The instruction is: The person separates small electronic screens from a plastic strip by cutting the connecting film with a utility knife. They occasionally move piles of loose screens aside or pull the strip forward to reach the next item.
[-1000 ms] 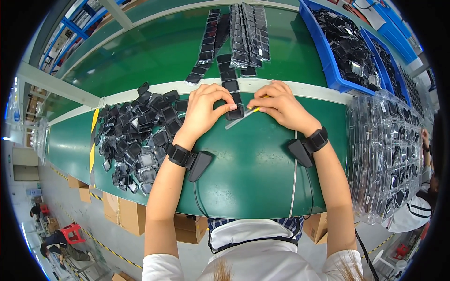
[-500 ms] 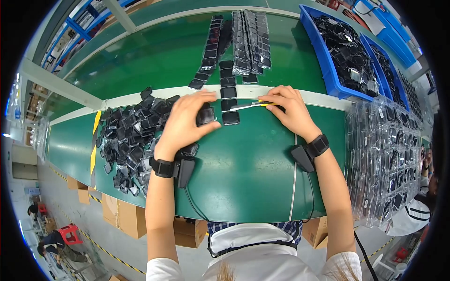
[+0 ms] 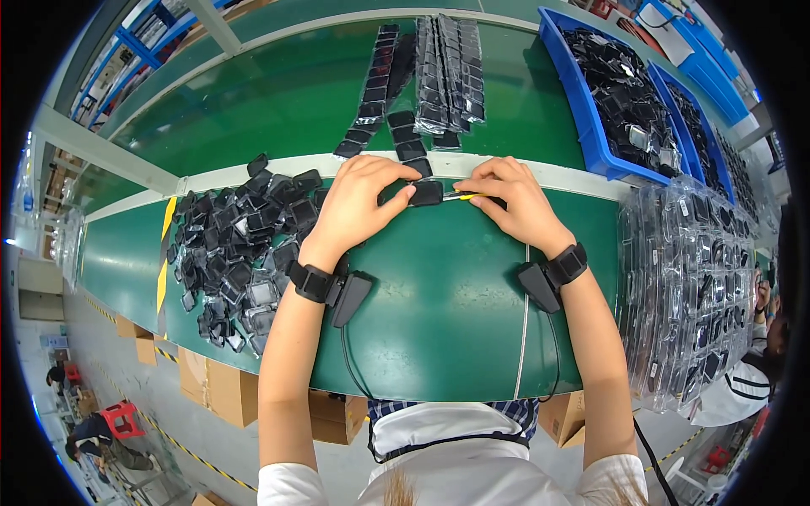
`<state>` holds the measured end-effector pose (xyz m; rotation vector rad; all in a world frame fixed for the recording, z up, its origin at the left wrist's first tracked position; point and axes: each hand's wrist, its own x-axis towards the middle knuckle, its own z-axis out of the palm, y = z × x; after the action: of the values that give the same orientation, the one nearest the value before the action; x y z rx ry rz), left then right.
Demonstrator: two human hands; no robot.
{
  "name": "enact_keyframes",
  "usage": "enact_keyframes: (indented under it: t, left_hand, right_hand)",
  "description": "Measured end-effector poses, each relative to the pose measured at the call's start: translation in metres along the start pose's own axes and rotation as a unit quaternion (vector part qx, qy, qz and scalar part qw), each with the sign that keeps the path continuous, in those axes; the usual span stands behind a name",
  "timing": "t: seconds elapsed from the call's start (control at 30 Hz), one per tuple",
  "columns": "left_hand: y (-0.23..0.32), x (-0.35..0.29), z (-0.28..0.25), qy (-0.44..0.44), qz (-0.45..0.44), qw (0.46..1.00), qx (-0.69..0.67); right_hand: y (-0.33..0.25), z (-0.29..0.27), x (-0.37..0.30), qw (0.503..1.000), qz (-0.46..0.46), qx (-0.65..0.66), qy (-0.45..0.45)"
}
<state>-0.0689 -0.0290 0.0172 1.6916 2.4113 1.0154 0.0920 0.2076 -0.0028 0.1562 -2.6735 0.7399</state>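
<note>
A strip of black, square, film-wrapped pieces [image 3: 410,150] hangs over the white ledge toward me. My left hand [image 3: 364,201] pinches the black square piece [image 3: 427,193] at the strip's near end between thumb and fingertips. My right hand [image 3: 512,201] is closed on a slim knife [image 3: 465,196] with a yellow handle and a silver blade. Its tip meets the right side of that end piece; whether it is over or under the film I cannot tell. Left of my left hand spreads a heap of loose black square pieces [image 3: 245,211], partly covered by my wrist.
More strips of wrapped black squares [image 3: 443,76] lie on the raised green surface beyond the white ledge [image 3: 540,173]. A blue bin [image 3: 595,139] of black pieces stands at far right. Stacked clear plastic trays [image 3: 688,295] occupy the table's right end. Cables run from both wrist devices.
My left hand has moved right, from beside the heap to the strip's end piece, and now grips it. That end has lifted and shifted right. The knife tip has come to its right side.
</note>
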Motion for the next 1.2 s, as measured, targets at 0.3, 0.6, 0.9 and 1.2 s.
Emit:
enact_keyframes:
  t: [0.3, 0.6, 0.9, 1.2]
  left_hand:
    - [-0.007, 0.008, 0.015, 0.024, -0.02, 0.999, -0.011]
    - [-0.008, 0.009, 0.013, 0.0, -0.03, 0.997, -0.066]
    - [-0.005, 0.01, 0.016, -0.017, -0.01, 0.996, -0.086]
    - [-0.003, 0.013, 0.017, -0.045, 0.018, 0.993, -0.103]
  right_hand:
    - [-0.001, -0.003, 0.002, 1.0, -0.007, 0.01, -0.026]
    - [0.002, 0.011, 0.009, 1.0, -0.027, -0.01, 0.01]
    - [0.009, -0.002, 0.006, 0.998, -0.007, 0.043, -0.055]
    - [0.008, -0.011, 0.004, 0.995, -0.029, 0.054, -0.079]
